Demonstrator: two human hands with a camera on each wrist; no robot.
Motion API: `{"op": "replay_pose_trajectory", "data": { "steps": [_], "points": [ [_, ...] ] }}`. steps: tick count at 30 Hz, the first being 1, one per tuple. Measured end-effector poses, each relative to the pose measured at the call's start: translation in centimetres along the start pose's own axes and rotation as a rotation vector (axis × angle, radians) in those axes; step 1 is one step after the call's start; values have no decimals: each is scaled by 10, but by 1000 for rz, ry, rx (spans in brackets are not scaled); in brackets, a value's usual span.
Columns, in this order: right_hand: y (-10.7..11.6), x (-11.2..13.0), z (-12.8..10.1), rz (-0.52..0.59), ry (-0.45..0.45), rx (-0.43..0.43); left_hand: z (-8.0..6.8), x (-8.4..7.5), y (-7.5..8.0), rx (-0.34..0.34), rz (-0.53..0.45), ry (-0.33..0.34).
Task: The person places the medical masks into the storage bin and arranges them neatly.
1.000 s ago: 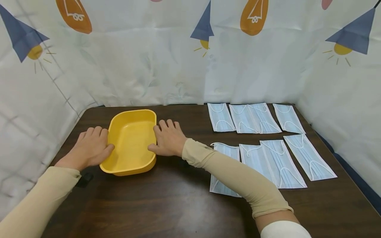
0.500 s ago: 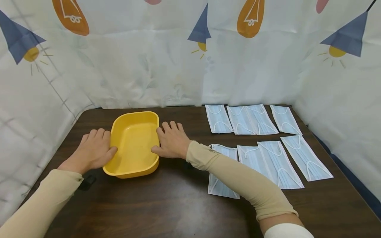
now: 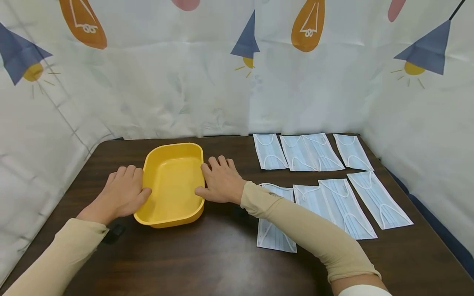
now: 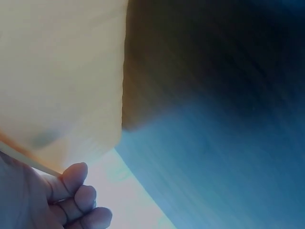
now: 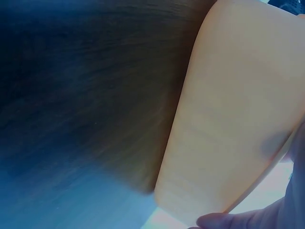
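Tub: yellow, open-topped, on the left part of the dark brown table, toward its far side, held between both hands

Left hand: clamped on the tub's left rim, thumb over the inner side; left wrist view shows bent fingers at the outer wall

Right hand: clamped on the tub's right rim, thumb over the inner side, fingers outside the wall

Far masks: four, pale blue with white ear loops, lying flat in a row at the table's far right, the middle two side by side without a gap

Near masks: four more, flat, in a row nearer the person, right of the tub

Right sleeve: beige, passing over the near row and hiding part of it

Left sleeve: beige, at the near left

Curtain: white, printed with blue lamps and orange bulbs, beyond the table
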State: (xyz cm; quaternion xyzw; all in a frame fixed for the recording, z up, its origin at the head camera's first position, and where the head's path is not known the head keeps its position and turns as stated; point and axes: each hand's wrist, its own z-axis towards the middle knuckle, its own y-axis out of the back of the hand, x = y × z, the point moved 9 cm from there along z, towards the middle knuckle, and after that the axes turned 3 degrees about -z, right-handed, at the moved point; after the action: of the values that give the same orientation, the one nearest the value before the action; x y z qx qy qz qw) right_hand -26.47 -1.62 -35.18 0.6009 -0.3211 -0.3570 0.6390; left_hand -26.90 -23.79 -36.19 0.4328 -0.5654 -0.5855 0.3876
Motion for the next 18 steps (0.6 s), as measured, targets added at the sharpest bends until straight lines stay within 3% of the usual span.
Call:
{"op": "replay_pose_trajectory", "data": {
  "steps": [11,18],
  "points": [
    [-3,-9,-9,52,-12,9,-2,-14,1,-21,-15,-9],
    [-6,-8,-9,77,-6,18,-6,-14,0,-48,-22,0]
  ]
}}
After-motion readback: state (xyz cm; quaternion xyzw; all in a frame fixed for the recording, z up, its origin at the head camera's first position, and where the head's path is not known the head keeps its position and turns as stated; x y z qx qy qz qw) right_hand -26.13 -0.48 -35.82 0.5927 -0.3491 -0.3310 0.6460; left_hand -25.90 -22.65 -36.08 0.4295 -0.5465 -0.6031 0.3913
